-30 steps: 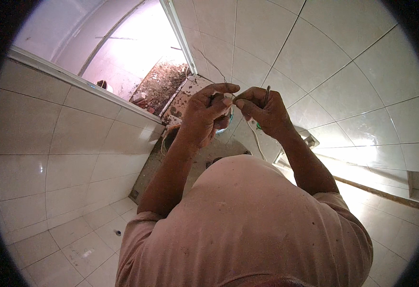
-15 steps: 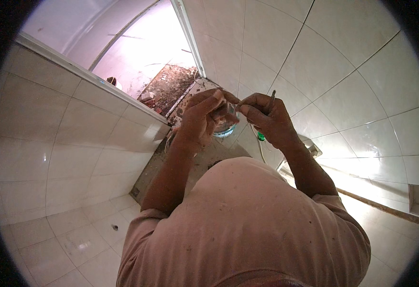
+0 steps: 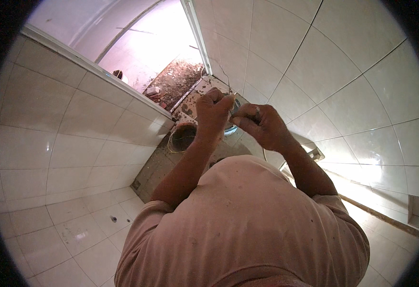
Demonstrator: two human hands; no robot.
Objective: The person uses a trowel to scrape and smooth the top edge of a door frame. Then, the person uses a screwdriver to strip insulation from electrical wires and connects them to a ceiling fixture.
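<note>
Both hands are raised close together in front of my chest. My left hand [image 3: 213,112] is closed, thumb pressed against the bent fingers. Whatever it pinches is too small to make out. Against it, my right hand [image 3: 263,125] is closed in a pinch, its fingertips meeting the left thumb. A small greyish end of a thin tool [image 3: 257,113] shows between the right fingers; its kind is not clear. Behind the hands, partly hidden, stands a bucket with a light-blue rim [image 3: 230,130].
A round brownish bucket [image 3: 183,136] stands left of my left forearm. Beyond lies a bright doorway with rubble [image 3: 183,76] on its floor. Tiled walls [image 3: 90,119] rise on both sides. A small dark hole [image 3: 113,218] sits in the pale tiles at lower left.
My left hand has turned and its fingers have closed more; both hands have shifted slightly. The thin tool no longer points up from the right hand. The brownish bucket has come into view.
</note>
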